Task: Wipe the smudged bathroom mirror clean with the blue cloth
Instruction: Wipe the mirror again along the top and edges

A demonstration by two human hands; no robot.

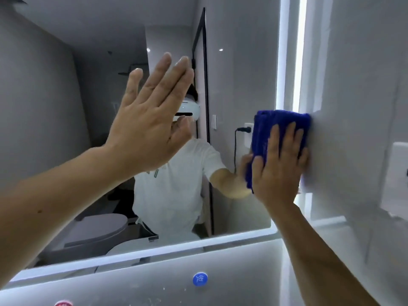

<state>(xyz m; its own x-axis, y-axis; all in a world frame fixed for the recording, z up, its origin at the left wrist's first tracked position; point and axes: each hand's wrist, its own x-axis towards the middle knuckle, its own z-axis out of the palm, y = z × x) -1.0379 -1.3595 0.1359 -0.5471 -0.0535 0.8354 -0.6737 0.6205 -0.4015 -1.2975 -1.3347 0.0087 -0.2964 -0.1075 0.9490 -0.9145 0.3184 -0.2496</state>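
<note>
The bathroom mirror [238, 62] fills most of the view, with a lit strip along its right and bottom edges. A folded blue cloth [280, 124] lies flat against the glass at the mirror's right edge. My right hand [278, 166] presses on the cloth with straight fingers spread over its lower part. My left hand [150, 120] is flat on the glass left of centre, fingers straight and pointing up to the right. The mirror reflects a person in a white shirt.
A grey tiled wall [357, 107] stands right of the mirror, with a white fitting [399, 164] on it. Below the mirror, a round blue label [200, 279] and a red one [63, 303] sit on the wall. A toilet shows in the reflection.
</note>
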